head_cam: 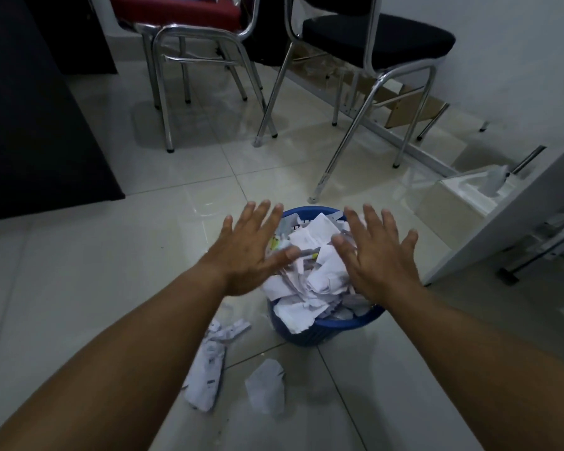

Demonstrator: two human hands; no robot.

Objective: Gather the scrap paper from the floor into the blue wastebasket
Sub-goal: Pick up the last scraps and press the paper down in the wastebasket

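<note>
Hovering over the basket [306, 333]: left hand [245, 252] and right hand [378, 255] are flat, palms down, fingers [262, 211] straight and spread, gripping nothing. Can't tell whether the palms touch the heap [310, 271] or sit just above it. Heap stands above the rim, with one sheet drooping over the near edge.

Looks like a tamp-down step. To do it well:
- Press straight down with both palms, evenly, centred on the heap, so the basket doesn't tip.
- Keep fingers wide to cover more paper.
- Tuck the drooping sheet inward first.
- Avoid any sideways shove. Light plastic on glossy tile [79, 288] will probably slide.

Not done: scraps lie on the tile just near-left of the basket, namely a wad [205, 375], a torn piece [266, 388] and a strip [232, 328]. Compacting should make room for them.
</note>
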